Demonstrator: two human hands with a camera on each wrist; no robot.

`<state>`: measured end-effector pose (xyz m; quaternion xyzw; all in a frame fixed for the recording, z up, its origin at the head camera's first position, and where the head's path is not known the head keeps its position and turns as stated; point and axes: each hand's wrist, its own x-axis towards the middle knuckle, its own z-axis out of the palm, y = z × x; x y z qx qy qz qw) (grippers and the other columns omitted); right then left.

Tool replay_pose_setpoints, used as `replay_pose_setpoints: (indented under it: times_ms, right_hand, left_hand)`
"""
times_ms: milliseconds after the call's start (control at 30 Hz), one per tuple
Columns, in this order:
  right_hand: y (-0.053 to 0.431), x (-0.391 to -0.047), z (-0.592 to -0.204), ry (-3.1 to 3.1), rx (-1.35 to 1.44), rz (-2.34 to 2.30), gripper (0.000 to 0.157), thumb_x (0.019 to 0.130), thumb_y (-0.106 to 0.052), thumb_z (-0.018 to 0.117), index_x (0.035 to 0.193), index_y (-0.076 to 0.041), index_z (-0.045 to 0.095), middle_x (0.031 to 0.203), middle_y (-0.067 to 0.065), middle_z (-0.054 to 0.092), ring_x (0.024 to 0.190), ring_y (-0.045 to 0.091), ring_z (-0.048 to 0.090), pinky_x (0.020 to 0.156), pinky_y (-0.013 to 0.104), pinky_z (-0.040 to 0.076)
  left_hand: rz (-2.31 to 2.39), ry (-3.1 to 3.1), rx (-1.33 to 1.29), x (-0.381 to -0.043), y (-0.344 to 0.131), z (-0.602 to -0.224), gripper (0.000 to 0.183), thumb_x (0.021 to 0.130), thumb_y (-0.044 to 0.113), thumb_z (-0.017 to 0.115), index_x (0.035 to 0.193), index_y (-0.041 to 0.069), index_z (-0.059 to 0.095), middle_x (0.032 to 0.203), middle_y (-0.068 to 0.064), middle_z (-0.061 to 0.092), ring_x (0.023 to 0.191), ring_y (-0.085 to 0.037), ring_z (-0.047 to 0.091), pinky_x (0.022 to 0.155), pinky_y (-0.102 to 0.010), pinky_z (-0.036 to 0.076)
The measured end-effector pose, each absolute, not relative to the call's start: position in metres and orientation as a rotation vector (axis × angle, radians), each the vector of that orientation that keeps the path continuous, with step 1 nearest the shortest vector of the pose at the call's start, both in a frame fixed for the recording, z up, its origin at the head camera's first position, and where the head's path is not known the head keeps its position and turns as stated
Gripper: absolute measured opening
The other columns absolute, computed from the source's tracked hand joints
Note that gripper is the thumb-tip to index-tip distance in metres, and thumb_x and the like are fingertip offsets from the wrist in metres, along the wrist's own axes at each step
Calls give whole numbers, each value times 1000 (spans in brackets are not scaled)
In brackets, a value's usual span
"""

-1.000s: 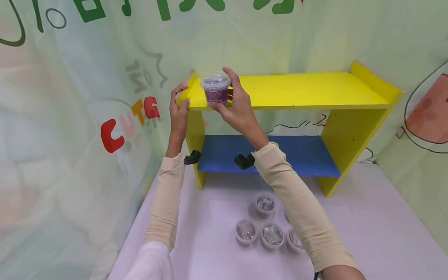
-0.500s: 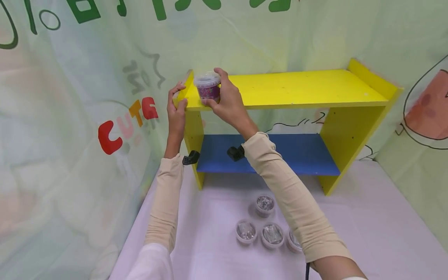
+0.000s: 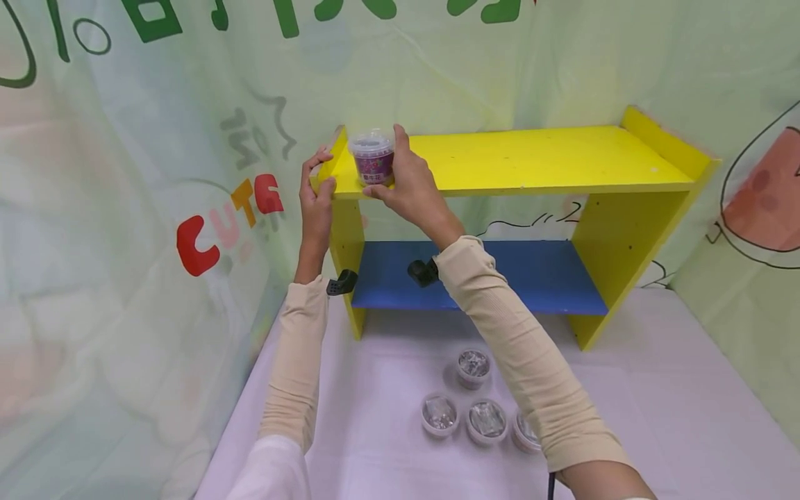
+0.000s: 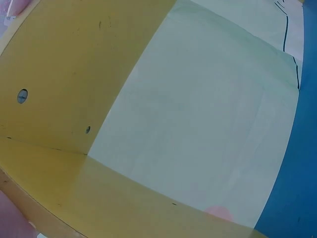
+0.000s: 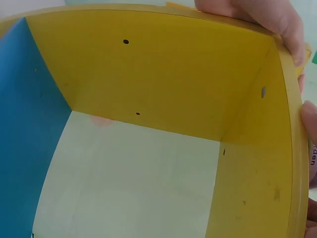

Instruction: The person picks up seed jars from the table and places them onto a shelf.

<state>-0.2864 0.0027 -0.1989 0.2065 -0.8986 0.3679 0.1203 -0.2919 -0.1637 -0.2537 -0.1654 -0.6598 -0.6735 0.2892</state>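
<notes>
A small plastic tub (image 3: pixel 373 165) with a clear lid and a purple label stands upright near the left end of the yellow top shelf (image 3: pixel 525 158). My right hand (image 3: pixel 415 187) is around its right side, thumb low by the shelf's front edge, index finger raised beside the lid. Part of the tub's printed label (image 5: pixel 313 156) shows between thumb and fingers in the right wrist view. My left hand (image 3: pixel 317 201) grips the shelf unit's left end panel; the right wrist view shows that hand (image 5: pixel 262 17) at the corner. The left wrist view mostly shows the unit's underside.
Below the top is a blue shelf (image 3: pixel 400 274). Several similar tubs stand on the white-covered table, among them a rear tub (image 3: pixel 473 366), a left tub (image 3: pixel 439 415) and a middle tub (image 3: pixel 486 420). My right forearm partly covers another tub (image 3: pixel 525 432). Printed curtains (image 3: pixel 156 333) hang around.
The tub has moved left and down onto the shelf's left end, and its label has turned toward the front. My right index finger has straightened beside the lid. The left hand keeps its hold.
</notes>
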Motion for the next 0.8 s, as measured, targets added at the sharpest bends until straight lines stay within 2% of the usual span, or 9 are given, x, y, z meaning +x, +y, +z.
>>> replay_pose_setpoints:
  times_ms: [367, 600, 800]
  right_hand:
    - [5, -287, -195, -2652, 578, 1112, 94, 89, -24, 71, 154, -3, 6, 145, 21, 46, 128, 34, 52, 109, 41, 43]
    - [3, -287, -195, -2682, 558, 1111, 93, 90, -25, 69, 154, -3, 6, 146, 21, 46, 129, 34, 52, 109, 41, 43]
    - [5, -286, -195, -2705, 533, 1086, 95, 90, -28, 69, 154, -2, 4, 145, 22, 48, 128, 35, 53, 108, 41, 44]
  left_hand:
    - [-1811, -1747, -443, -294, -164, -255, 41, 93, 2, 41, 133, -5, 42, 157, -16, 31, 142, -16, 35, 91, -14, 48]
    - [-1799, -1771, -425, -293, -164, -254, 41, 94, 2, 41, 134, -5, 42, 157, -15, 32, 144, -15, 33, 101, -20, 47]
    - [-1804, -1780, -415, -292, -163, -254, 41, 94, 3, 41, 134, -4, 42, 157, -13, 31, 144, -15, 33, 103, -22, 46]
